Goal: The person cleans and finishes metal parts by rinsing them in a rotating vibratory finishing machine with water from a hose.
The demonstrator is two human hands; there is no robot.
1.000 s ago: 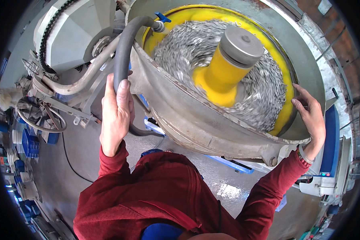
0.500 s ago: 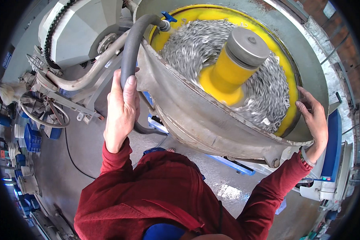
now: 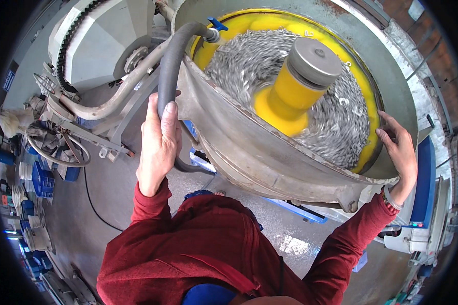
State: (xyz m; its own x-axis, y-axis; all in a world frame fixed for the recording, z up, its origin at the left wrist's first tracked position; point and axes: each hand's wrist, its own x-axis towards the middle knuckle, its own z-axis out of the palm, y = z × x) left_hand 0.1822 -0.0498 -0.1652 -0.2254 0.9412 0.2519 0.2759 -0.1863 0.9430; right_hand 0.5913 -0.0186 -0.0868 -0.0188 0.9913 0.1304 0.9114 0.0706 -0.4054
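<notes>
My left hand (image 3: 158,142) is closed around a thick grey hose (image 3: 171,76), its thumb lying along the hose. The hose arches up and over the rim of a large round metal tub (image 3: 249,129), ending at a valve with a blue lever (image 3: 217,24). Inside the tub, a yellow-lined bowl (image 3: 364,91) holds a blurred mass of small silvery metal parts (image 3: 249,56). A yellow centre column with a grey metal cap (image 3: 318,62) rises from it. My right hand (image 3: 399,147) rests at the tub's right rim, fingers apart over the edge, holding nothing.
Left of the tub stands a pale faceted drum (image 3: 104,46) with a black toothed band. A bent metal pipe (image 3: 117,96) runs below it. Blue crates (image 3: 42,179) and other items line the far left. A thin black cable (image 3: 94,211) lies on the floor.
The metal parts in the bowl have shifted around the column. My left hand and the hose have moved very slightly right and down. My right hand stays in place.
</notes>
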